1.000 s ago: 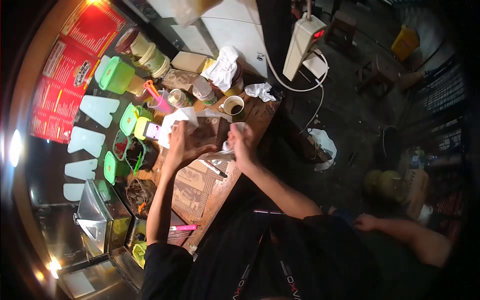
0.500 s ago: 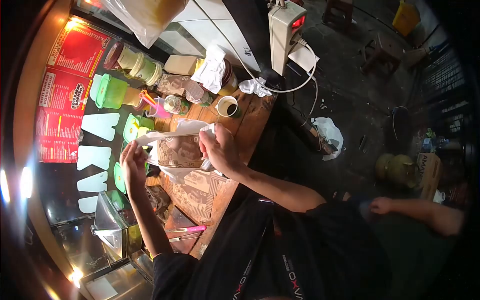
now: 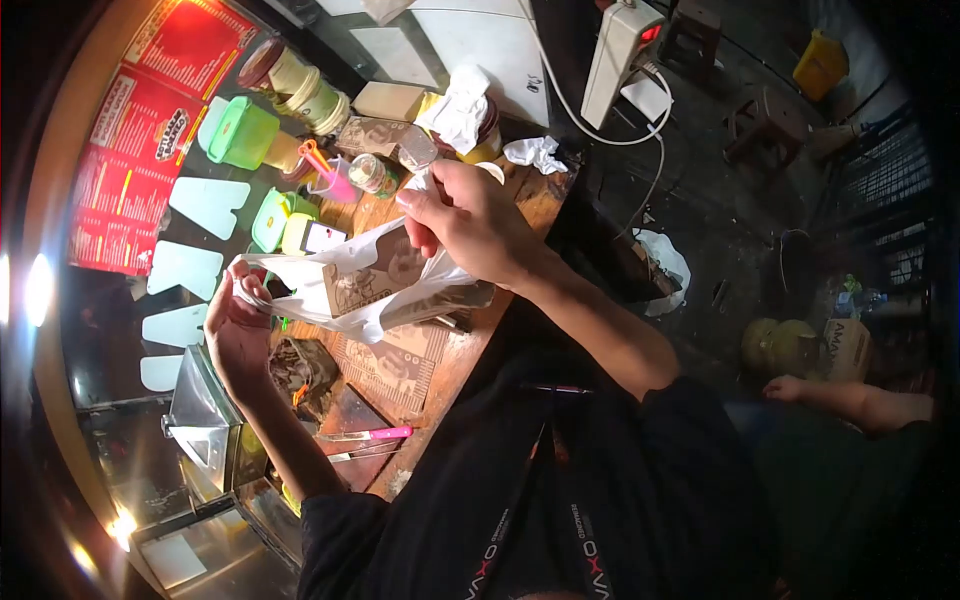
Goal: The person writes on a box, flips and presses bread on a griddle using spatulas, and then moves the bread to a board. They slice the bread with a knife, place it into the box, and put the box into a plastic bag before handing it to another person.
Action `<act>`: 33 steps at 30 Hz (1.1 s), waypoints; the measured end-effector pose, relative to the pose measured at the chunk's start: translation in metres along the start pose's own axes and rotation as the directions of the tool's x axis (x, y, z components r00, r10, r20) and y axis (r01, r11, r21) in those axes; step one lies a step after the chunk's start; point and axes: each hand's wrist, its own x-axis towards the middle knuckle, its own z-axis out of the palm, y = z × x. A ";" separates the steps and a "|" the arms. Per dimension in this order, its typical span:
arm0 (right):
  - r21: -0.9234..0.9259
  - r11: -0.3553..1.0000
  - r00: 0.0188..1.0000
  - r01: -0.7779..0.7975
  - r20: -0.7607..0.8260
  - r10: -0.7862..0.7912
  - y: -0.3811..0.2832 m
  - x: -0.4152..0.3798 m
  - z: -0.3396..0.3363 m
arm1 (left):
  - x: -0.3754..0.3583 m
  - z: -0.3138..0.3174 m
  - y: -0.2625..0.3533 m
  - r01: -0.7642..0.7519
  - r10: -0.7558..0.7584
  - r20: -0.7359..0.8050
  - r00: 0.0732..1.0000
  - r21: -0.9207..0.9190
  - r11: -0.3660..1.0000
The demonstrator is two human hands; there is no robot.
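Note:
A thin white plastic bag (image 3: 368, 318) is stretched between my two hands above the wooden table. Inside it lies a brown printed cardboard box (image 3: 375, 278), partly covered by the plastic. My left hand (image 3: 240, 325) has its fingers closed on the bag's left end. At the upper right, my right hand (image 3: 475, 220) pinches the other side of the bag with curled fingers. Below the bag, a flat sheet of printed brown paper (image 3: 395, 365) rests on the table. A pink-handled knife (image 3: 385, 434) lies on a dark board nearer to me.
Green lidded containers (image 3: 245, 135), a pink cup (image 3: 338, 183) and jars stand along the table's far side. A power strip (image 3: 620, 60) with a white cable is at the upper right. Another person's arm (image 3: 850, 398) shows at the right. A glass-sided case (image 3: 205, 420) stands at left.
My hands have moved apart, the right one up and to the right, the left one down and to the left. The bag is pulled wider around the box. The view has shifted slightly.

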 end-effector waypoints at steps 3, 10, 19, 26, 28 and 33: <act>-0.036 0.998 0.998 0.060 -0.026 -0.061 0.000 0.009 0.008 | -0.019 0.004 0.005 -0.034 0.029 -0.150 0.988 -0.029 0.999; -0.099 0.994 0.994 0.039 0.107 -0.028 -0.014 0.000 0.020 | -0.085 0.014 -0.011 -0.157 0.161 -0.074 0.984 0.060 0.986; -0.188 0.982 0.849 -0.001 0.519 0.100 -0.007 -0.010 0.059 | -0.104 0.079 -0.068 0.039 -0.046 0.045 0.998 0.147 0.988; -0.297 0.941 0.921 -0.159 0.299 0.250 0.000 -0.021 0.084 | -0.104 0.083 -0.097 -0.283 0.279 0.154 0.948 0.809 0.515; -0.325 0.940 0.911 -0.107 0.347 0.224 0.007 -0.020 0.077 | -0.106 0.088 -0.111 -0.310 0.394 0.104 0.913 0.805 0.505; -0.389 0.919 0.923 -0.063 0.329 0.202 -0.014 -0.021 0.084 | -0.113 0.081 -0.104 -0.416 0.455 0.186 0.871 0.772 0.480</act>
